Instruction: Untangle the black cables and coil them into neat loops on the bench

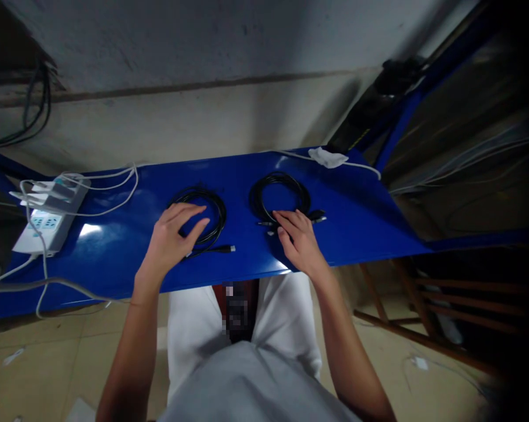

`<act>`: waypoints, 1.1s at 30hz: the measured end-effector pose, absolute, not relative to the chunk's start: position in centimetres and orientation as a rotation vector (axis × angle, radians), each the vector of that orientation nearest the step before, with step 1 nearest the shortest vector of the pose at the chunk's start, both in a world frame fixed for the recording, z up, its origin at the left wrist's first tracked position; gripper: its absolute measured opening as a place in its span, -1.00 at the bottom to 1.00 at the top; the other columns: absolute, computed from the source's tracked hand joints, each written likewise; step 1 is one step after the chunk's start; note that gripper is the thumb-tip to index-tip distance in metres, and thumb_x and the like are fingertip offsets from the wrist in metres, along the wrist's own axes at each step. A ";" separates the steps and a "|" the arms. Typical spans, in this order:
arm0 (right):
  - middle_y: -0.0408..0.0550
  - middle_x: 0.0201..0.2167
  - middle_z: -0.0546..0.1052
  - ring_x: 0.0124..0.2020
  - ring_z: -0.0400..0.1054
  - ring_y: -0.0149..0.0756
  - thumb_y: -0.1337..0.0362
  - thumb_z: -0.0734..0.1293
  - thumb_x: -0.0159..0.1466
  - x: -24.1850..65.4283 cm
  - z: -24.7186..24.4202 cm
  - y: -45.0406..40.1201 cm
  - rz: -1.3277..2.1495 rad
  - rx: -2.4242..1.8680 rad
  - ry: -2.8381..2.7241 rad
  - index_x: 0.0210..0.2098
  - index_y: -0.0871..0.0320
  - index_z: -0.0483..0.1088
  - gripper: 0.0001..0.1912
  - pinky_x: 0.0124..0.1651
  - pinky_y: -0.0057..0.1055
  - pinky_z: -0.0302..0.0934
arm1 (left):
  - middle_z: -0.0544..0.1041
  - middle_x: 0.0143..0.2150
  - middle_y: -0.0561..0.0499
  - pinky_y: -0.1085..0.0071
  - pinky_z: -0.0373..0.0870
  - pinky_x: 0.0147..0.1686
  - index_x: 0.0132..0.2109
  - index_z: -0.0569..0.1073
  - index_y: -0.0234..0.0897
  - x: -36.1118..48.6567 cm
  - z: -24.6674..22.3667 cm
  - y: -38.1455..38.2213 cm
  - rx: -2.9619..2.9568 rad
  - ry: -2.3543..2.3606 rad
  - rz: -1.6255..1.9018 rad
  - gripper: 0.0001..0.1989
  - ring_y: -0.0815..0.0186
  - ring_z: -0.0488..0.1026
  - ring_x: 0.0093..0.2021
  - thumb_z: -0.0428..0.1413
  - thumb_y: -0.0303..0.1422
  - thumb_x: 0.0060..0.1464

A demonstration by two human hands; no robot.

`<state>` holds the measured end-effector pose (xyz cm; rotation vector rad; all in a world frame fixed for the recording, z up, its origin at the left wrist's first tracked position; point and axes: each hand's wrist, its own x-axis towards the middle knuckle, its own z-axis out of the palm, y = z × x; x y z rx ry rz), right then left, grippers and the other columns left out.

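Two coiled black cables lie side by side on a blue table (242,258). Over the near left part of the left coil (222,214) is my left hand (175,234), thumb and fingers apart with nothing between them. That coil's plug (224,249) points right near the front edge. My right hand (300,240) rests at the near side of the right coil (258,196), its fingertips over the cable; whether they pinch it is hard to make out. Cable ends stick out on both sides of those fingers.
A white power strip (55,220) with plugs and loose white cords sits at the table's left. A crumpled white item (328,157) and a white cord lie at the back right. A dark object (363,111) leans near the blue frame; a wooden chair (417,310) stands below right.
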<state>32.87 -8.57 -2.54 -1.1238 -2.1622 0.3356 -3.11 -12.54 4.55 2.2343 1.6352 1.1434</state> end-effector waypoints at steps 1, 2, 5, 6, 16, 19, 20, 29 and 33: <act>0.11 0.30 0.59 0.36 0.46 0.07 0.31 0.23 0.58 33.0 -2.6 -8.6 0.345 -1.107 -2.164 0.45 0.08 0.45 -0.51 0.56 0.29 0.18 | 0.67 0.19 -0.10 0.05 0.51 0.28 0.27 0.61 -0.11 -2.2 4.0 -14.0 2.259 1.689 1.093 -0.67 0.07 0.61 0.20 0.27 -0.17 0.47; 0.12 0.30 0.58 0.36 0.45 0.08 0.35 0.23 0.56 33.1 -2.7 -8.6 0.353 -1.093 -2.164 0.45 0.09 0.44 -0.48 0.56 0.30 0.17 | 0.64 0.23 -0.13 0.01 0.49 0.31 0.34 0.56 -0.10 -1.5 3.3 -15.3 2.278 1.757 1.044 -0.60 0.03 0.58 0.24 0.26 -0.13 0.48; 0.13 0.30 0.58 0.34 0.44 0.10 0.42 0.24 0.50 33.1 -2.8 -8.6 0.370 -1.060 -2.167 0.45 0.10 0.45 -0.43 0.55 0.31 0.18 | 0.64 0.18 -0.18 0.01 0.49 0.25 0.35 0.53 -0.15 -0.9 1.1 -17.6 2.285 1.945 0.922 -0.60 -0.02 0.58 0.21 0.20 -0.10 0.52; 0.13 0.30 0.58 0.33 0.44 0.09 0.44 0.24 0.50 33.0 -2.8 -8.7 0.376 -1.049 -2.168 0.45 0.09 0.45 -0.43 0.54 0.31 0.19 | 0.65 0.12 -0.16 0.03 0.48 0.21 0.27 0.57 -0.16 -1.0 0.6 -17.9 2.301 1.983 0.893 -0.66 -0.01 0.59 0.16 0.19 -0.12 0.53; -0.02 0.22 0.70 0.17 0.56 -0.03 0.34 0.31 0.61 32.4 -2.0 -10.0 0.511 -0.865 -2.162 0.30 0.02 0.58 -0.65 0.25 0.08 0.41 | 0.57 -0.31 -0.05 0.20 0.28 -0.09 -0.33 0.48 -0.19 -2.3 -0.2 -18.7 2.279 2.225 0.939 -0.58 0.12 0.49 -0.20 0.14 -0.13 0.55; 0.00 0.18 0.71 0.15 0.58 -0.05 0.25 0.33 0.63 32.3 -1.8 -10.6 0.495 -0.858 -2.148 0.27 0.05 0.58 -0.70 0.24 0.04 0.43 | 0.50 -0.40 -0.02 0.22 0.23 -0.15 -0.39 0.42 -0.19 -2.5 -0.5 -18.8 2.193 2.328 1.034 -0.52 0.17 0.43 -0.29 0.12 -0.13 0.55; 0.03 0.20 0.69 0.17 0.57 -0.03 0.22 0.34 0.62 32.3 -1.8 -10.8 0.457 -0.882 -2.145 0.28 0.07 0.57 -0.69 0.28 0.07 0.42 | 0.50 -0.41 -0.01 0.22 0.23 -0.15 -0.39 0.43 -0.19 -2.6 -0.6 -18.8 2.173 2.343 1.070 -0.53 0.18 0.42 -0.31 0.13 -0.13 0.55; 0.09 0.16 0.68 0.27 0.50 0.05 0.10 0.36 0.61 34.0 -1.1 -9.9 0.310 -1.034 -2.298 0.19 0.08 0.57 -0.71 0.50 0.17 0.26 | 0.69 -0.10 -0.12 0.09 0.34 0.10 -0.09 0.61 -0.17 -1.8 -0.2 -19.2 2.225 2.144 1.318 -0.85 0.06 0.56 -0.02 0.21 -0.26 0.50; 0.07 0.01 0.70 0.12 0.54 0.01 0.17 0.31 0.63 34.0 -0.9 -9.2 0.257 -1.033 -2.321 0.06 0.09 0.57 -0.79 0.40 0.10 0.33 | 0.70 -0.06 -0.13 0.02 0.38 0.16 0.01 0.63 -0.13 -1.5 -0.2 -19.7 2.297 2.030 1.282 -0.91 0.02 0.58 0.07 0.21 -0.30 0.48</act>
